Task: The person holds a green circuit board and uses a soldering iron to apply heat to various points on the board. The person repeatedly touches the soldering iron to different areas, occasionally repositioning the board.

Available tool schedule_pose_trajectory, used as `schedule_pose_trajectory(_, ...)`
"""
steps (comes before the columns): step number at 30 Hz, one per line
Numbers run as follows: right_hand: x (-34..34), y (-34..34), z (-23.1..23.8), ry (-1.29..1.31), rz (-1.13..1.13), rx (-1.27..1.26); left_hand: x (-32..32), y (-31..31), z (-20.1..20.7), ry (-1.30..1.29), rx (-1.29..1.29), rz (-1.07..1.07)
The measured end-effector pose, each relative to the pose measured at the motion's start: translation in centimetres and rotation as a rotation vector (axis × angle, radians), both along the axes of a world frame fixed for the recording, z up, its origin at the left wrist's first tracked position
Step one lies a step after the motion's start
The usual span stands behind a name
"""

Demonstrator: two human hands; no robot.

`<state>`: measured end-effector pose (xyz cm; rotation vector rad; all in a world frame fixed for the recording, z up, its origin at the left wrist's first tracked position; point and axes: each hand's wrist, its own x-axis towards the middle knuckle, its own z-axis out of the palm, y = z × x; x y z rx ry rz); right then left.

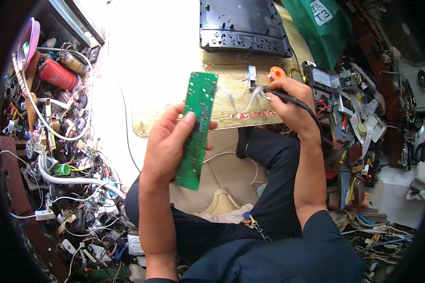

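Observation:
My left hand (167, 137) grips a long green circuit board (198, 122) along its left edge, thumb on its face and fingers behind, holding it tilted above my lap. From the board's upper right a flat grey ribbon cable (241, 112) loops across to my right hand (290, 104). That hand is closed round a black pen-like tool with a cable, apparently a soldering iron (279, 95). The ribbon cable's far end lies at my right fingertips; whether they pinch it too is unclear. Just beyond stand a small blue-and-white box (251, 75) and an orange solder spool (276, 74).
A black plastic casing (243, 26) lies at the back of the wooden table (160, 115). An analog meter (320, 78) and a green bag (323, 42) are at right. Heaped parts and cables (80, 198) fill the left side; a red cylinder (57, 74) lies among them.

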<state>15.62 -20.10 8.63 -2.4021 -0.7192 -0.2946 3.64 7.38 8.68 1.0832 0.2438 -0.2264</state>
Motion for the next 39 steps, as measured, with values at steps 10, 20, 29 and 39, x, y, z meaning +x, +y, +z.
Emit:
schedule_pose_trajectory(10, -0.9, -4.3, 2.7, 0.220, -0.150, 0.385, -1.0, -1.4, -2.2, 0.100, -0.065, -0.076)
schedule_pose_trajectory(20, -0.8, -8.0, -1.9, 0.235, 0.142, 1.143, -1.1, -2.2, -3.0, 0.057, -0.029, -0.135)
schedule_pose_trajectory(29, -2.3, -4.1, -0.9, 0.342, 0.255, 0.859, -0.9, -3.4, -3.8, 0.148, -0.012, -0.244)
schedule_pose_trajectory(39, -2.4, -2.8, 0.2, 0.384, 0.374, 0.603, -0.7, -4.0, -4.8, 0.258, -0.047, -0.322)
